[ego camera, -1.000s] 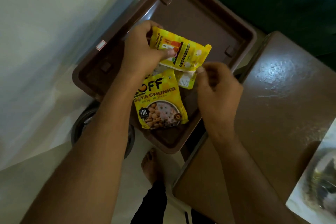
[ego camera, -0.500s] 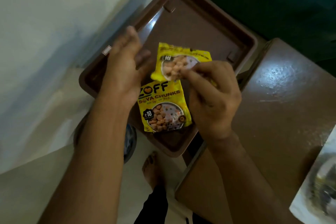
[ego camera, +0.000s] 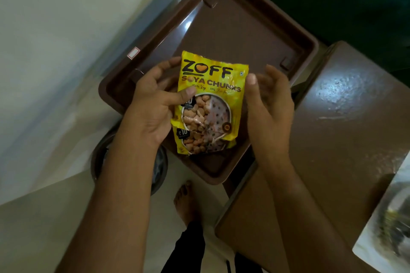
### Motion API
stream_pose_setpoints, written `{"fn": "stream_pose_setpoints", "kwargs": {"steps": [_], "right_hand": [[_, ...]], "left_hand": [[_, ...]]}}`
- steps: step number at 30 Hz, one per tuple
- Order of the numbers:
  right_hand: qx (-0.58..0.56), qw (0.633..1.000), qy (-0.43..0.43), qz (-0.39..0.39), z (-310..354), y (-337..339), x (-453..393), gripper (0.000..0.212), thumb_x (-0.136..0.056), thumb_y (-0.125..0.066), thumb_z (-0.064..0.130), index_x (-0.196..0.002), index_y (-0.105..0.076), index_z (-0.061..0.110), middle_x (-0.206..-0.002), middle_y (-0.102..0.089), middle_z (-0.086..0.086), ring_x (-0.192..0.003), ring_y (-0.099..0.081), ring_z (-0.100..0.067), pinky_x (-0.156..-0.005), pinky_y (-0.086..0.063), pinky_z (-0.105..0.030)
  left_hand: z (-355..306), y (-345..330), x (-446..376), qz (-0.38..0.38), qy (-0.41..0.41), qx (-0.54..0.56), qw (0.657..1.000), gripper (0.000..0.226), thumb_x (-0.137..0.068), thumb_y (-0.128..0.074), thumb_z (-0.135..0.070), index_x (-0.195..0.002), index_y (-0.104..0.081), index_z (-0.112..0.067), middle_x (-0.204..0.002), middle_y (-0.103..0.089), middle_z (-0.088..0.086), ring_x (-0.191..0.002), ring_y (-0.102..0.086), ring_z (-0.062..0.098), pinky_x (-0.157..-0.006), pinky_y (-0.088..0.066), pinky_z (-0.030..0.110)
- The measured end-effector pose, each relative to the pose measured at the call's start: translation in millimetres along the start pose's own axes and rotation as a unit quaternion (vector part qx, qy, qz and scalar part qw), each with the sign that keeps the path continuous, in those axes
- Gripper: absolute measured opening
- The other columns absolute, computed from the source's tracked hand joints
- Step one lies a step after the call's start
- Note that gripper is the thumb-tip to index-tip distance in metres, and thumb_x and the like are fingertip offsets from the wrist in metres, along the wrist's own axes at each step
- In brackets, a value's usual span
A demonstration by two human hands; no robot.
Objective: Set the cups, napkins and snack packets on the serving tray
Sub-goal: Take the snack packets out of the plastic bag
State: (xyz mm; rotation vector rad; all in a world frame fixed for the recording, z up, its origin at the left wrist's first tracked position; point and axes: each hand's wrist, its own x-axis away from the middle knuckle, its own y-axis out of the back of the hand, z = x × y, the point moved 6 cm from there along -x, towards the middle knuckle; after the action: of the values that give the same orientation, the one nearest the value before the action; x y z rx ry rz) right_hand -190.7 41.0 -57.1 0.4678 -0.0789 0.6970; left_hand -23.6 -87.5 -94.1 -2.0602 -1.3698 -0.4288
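- Fingers of left hand [ego camera: 153, 104] pinch top soya packet [ego camera: 210, 99], thumb on its front; right hand [ego camera: 269, 99] relaxed, just beside pkt edge.
- 2nd packet [ego camera: 204, 144] lies underneath, in serving tray [ego camera: 233, 29].
- Cups, napkins not on tray yet; early stage, probably.

glossy plastic tray [ego camera: 261, 15], shiny foil snack pkt [ego camera: 210, 86], glossy tabletop [ego camera: 346, 104]

upper soya packet [ego camera: 210, 86] turned face up over lower packet [ego camera: 199, 146], left hand [ego camera: 155, 104] now gripping, right hand [ego camera: 268, 99] released
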Motion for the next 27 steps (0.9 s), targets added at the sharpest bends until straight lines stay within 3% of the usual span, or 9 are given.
{"fn": "stream_pose_setpoints", "kwargs": {"steps": [2,4,9,12,15,19,22,25,27], "right_hand": [[-0.096,0.982,-0.150,0.068,-14,-13,-9,0.043,-0.104,-0.055,0.047,-0.134,-0.063,0.017,-0.124,-0.074,0.000,-0.115,-0.072,-0.013,-0.101,-0.059,-0.045],[-0.148,0.967,-0.188,0.089,-16,-21,-13,0.033,-0.106,-0.056,0.039,-0.119,-0.070,0.013,-0.113,-0.079,-0.004,-0.106,-0.077,-0.020,-0.098,-0.060,-0.050],[-0.127,0.987,-0.098,0.032,-4,-20,-11,0.023,-0.110,-0.049,0.017,-0.107,-0.066,0.002,-0.095,-0.077,-0.004,-0.082,-0.075,-0.010,-0.069,-0.060,-0.022],[-0.105,0.993,-0.045,0.013,2,-23,-11,0.031,-0.112,-0.043,0.018,-0.101,-0.065,-0.002,-0.097,-0.073,-0.022,-0.080,-0.070,-0.022,-0.068,-0.060,-0.029],[-0.097,0.993,-0.068,-0.006,-6,-18,-13,0.044,-0.114,-0.037,0.031,-0.097,-0.067,0.004,-0.092,-0.071,-0.024,-0.077,-0.070,-0.031,-0.070,-0.060,-0.038],[0.095,0.989,-0.085,0.072,-16,-16,-12,0.018,-0.102,-0.060,0.035,-0.104,-0.063,0.017,-0.091,-0.070,0.001,-0.085,-0.071,-0.021,-0.078,-0.061,-0.045],[0.270,0.943,-0.007,0.193,-9,-35,4,0.057,-0.090,-0.074,0.045,-0.130,-0.049,0.013,-0.107,-0.068,-0.003,-0.095,-0.067,-0.026,-0.076,-0.054,-0.042],[0.349,0.912,0.035,0.214,-11,-50,17,0.081,-0.082,-0.079,0.048,-0.142,-0.037,0.014,-0.117,-0.065,-0.009,-0.104,-0.066,-0.035,-0.073,-0.042,-0.035],[0.331,0.920,0.009,0.209,-14,-53,15,0.081,-0.080,-0.083,0.044,-0.140,-0.038,0.012,-0.119,-0.066,-0.009,-0.106,-0.067,-0.034,-0.074,-0.041,-0.033]], "left_hand": [[3,-2,3,0.018,-0.004,0.010,1.000,0.071,-0.067,-0.073,0.011,-0.133,-0.060,-0.011,-0.116,-0.078,0.006,-0.109,-0.076,0.022,-0.087,-0.066,0.039],[5,-5,6,0.033,0.007,-0.002,0.999,0.071,-0.070,-0.074,0.007,-0.139,-0.059,-0.007,-0.122,-0.076,0.010,-0.115,-0.074,0.026,-0.090,-0.065,0.040],[14,-19,14,0.061,0.050,-0.096,0.992,0.051,-0.084,-0.073,-0.036,-0.132,-0.066,-0.019,-0.126,-0.078,0.002,-0.119,-0.074,0.020,-0.105,-0.056,0.045],[13,-27,17,0.047,0.017,-0.136,0.989,0.037,-0.093,-0.073,-0.029,-0.127,-0.069,-0.015,-0.119,-0.081,-0.001,-0.113,-0.076,0.016,-0.101,-0.059,0.039],[5,-16,15,0.000,-0.043,-0.149,0.988,0.027,-0.094,-0.076,-0.020,-0.120,-0.072,-0.017,-0.113,-0.082,-0.004,-0.109,-0.078,0.014,-0.098,-0.061,0.035],[-16,15,12,-0.084,-0.099,-0.110,0.985,0.023,-0.095,-0.076,-0.020,-0.118,-0.072,-0.018,-0.112,-0.082,-0.002,-0.107,-0.079,0.019,-0.094,-0.064,0.041],[-28,31,10,-0.122,-0.132,-0.074,0.981,0.028,-0.097,-0.075,-0.019,-0.123,-0.069,-0.011,-0.117,-0.081,0.004,-0.111,-0.077,0.027,-0.098,-0.062,0.053],[-33,38,10,-0.133,-0.146,-0.061,0.978,0.036,-0.097,-0.075,-0.019,-0.129,-0.066,-0.004,-0.121,-0.080,0.007,-0.114,-0.076,0.030,-0.098,-0.061,0.053],[-34,40,12,-0.137,-0.146,-0.056,0.978,0.034,-0.097,-0.075,-0.018,-0.128,-0.067,-0.004,-0.118,-0.081,0.005,-0.112,-0.077,0.028,-0.094,-0.064,0.047]]}}
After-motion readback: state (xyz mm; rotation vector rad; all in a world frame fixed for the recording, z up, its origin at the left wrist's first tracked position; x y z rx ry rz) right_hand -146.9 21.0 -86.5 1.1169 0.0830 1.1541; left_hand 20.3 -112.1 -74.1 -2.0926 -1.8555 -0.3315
